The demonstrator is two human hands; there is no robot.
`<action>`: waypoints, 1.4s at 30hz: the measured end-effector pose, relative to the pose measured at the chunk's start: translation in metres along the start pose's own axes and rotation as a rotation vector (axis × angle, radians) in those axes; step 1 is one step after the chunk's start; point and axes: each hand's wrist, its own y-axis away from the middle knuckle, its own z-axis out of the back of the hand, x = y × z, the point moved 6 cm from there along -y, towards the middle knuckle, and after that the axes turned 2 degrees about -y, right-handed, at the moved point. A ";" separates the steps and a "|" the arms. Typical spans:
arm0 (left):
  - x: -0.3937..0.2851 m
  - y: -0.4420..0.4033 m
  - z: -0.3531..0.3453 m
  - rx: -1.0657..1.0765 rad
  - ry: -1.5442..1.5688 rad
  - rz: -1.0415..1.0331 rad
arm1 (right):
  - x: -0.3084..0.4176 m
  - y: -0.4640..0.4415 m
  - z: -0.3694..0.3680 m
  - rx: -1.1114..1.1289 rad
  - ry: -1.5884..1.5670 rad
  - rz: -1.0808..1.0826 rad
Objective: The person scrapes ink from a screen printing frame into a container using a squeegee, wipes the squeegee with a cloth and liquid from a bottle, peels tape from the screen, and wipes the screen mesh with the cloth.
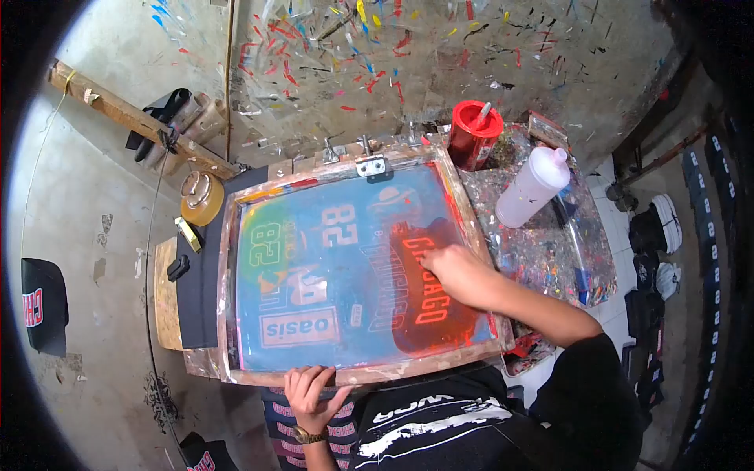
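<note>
A wooden screen printing frame (361, 374) with blue mesh lies in front of me, marked with several designs, among them "oasis" and "82". Red ink (408, 330) covers the mesh around the "CHICAGO" lettering on the right. My left hand (312, 392), with a watch at the wrist, grips the frame's near edge, its fingertips over the wood and its thumb out to the side. Over the upper end of the red lettering, my right hand (455, 273) is closed with the knuckles up. Whatever its fingers hold, if anything, is hidden beneath them.
A metal hinge clamp (371, 166) holds the frame's far side. On the ink-stained surface at right stand a red can (476, 135) and a white squeeze bottle (534, 187). Tape rolls (201, 198) lie left of the frame. Dark printed pieces (287, 428) lie below the near edge.
</note>
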 end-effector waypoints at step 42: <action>0.006 0.000 -0.006 0.029 0.049 -0.065 | 0.074 0.009 0.004 0.465 -0.506 0.210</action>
